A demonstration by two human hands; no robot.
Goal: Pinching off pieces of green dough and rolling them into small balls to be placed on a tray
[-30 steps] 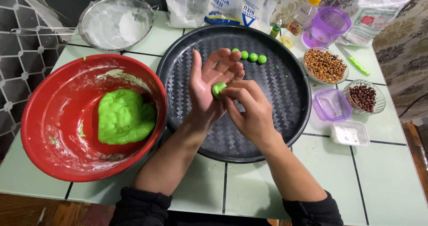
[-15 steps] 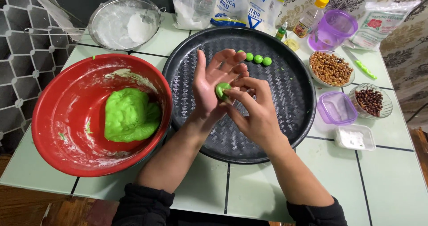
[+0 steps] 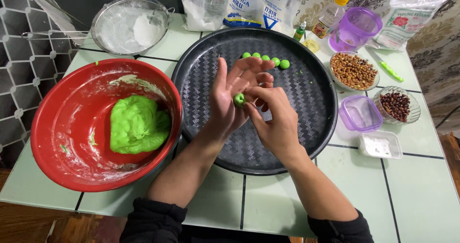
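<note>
My left hand [image 3: 230,97] is spread open, palm up, above the round black tray [image 3: 201,80]. A small green dough ball [image 3: 238,99] rests on that palm. My right hand [image 3: 273,121] pinches the ball with thumb and fingertips. Several finished green balls [image 3: 266,59] lie in a row at the far side of the tray. A big lump of green dough [image 3: 136,124] sits in the red bowl [image 3: 62,109] to the left.
A metal sieve with white flour [image 3: 129,25] stands at the back left, flour bags [image 3: 244,3] behind the tray. On the right are a bowl of peanuts [image 3: 353,70], a bowl of dark beans [image 3: 396,105], a purple box [image 3: 360,113], a purple cup [image 3: 354,28] and an oil bottle [image 3: 330,15].
My hands stay over the tray with the small ball between them. The right fingers have shifted from rolling on the palm to pinching the ball.
</note>
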